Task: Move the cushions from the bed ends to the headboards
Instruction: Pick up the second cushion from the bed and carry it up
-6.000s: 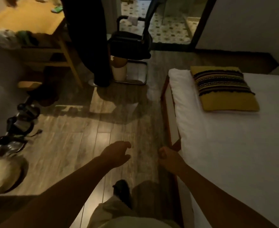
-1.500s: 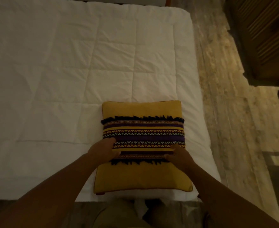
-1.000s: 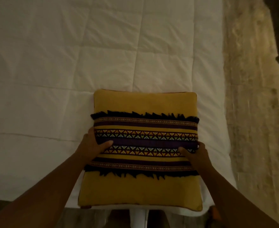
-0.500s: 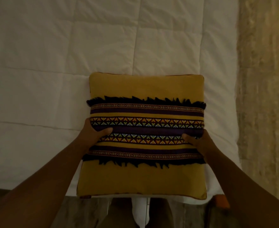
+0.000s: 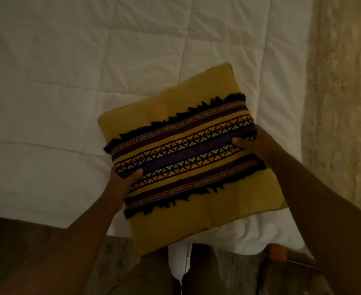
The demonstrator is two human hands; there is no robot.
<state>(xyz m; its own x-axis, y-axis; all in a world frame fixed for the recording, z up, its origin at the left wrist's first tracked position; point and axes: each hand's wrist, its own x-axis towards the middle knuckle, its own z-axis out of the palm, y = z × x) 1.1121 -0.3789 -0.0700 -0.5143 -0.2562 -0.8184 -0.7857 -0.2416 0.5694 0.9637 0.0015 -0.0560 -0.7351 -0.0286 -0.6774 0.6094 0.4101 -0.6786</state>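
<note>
White quilted bed (image 5: 90,81) fills the frame; left hand (image 5: 120,182) and right hand (image 5: 254,143) clamp the cushion (image 5: 188,158), thumbs pressed on top, now tilted counterclockwise versus square before.

Place: we are in a bedroom, dimly lit.
Bed (image 5: 90,71): we see a white quilted cover with stitched squares.
Floor (image 5: 341,103): wood-look planks run beside the bed.
Cushion (image 5: 196,213): mustard, with woven bands.

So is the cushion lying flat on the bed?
No: the cushion is lifted and tilted, both hands gripping its sides, its near edge past the bed.
</note>
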